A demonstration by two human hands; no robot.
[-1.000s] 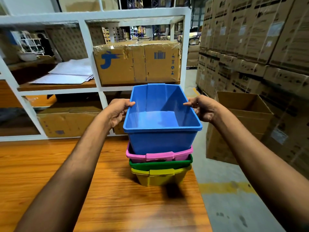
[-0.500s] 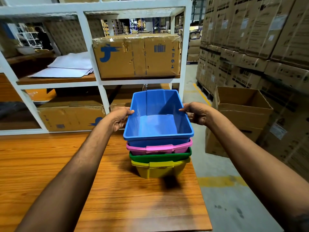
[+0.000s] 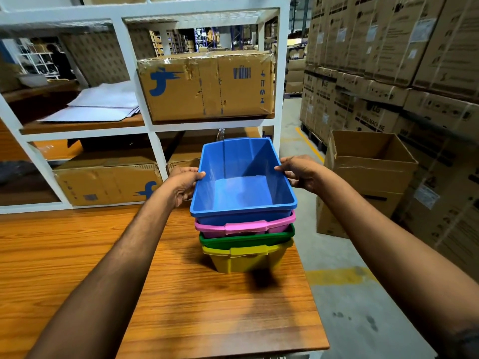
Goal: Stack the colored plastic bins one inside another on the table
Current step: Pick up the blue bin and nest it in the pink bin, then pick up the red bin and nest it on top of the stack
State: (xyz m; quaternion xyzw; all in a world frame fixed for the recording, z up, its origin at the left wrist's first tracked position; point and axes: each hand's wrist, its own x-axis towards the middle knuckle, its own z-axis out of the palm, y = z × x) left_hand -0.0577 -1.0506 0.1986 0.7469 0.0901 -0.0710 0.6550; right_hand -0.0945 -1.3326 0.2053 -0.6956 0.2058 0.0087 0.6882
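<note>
A stack of nested plastic bins stands near the right edge of the wooden table (image 3: 77,255). The yellow bin (image 3: 246,260) is at the bottom, then the green bin (image 3: 246,240), then the pink bin (image 3: 246,226). The blue bin (image 3: 243,182) sits on top, sunk into the pink one so that only its rim and a thin strip of wall show above it. My left hand (image 3: 184,185) grips the blue bin's left rim. My right hand (image 3: 300,172) grips its right rim. The blue bin holds nothing inside.
A white shelf unit (image 3: 155,130) with cardboard boxes (image 3: 207,86) and white sheets (image 3: 103,104) stands right behind the table. An open cardboard box (image 3: 368,177) sits on the floor to the right. Stacked cartons (image 3: 401,60) wall off the right side.
The blue bin has come down from above the stack and sunk deep into the pink bin, both hands staying on its rims.
</note>
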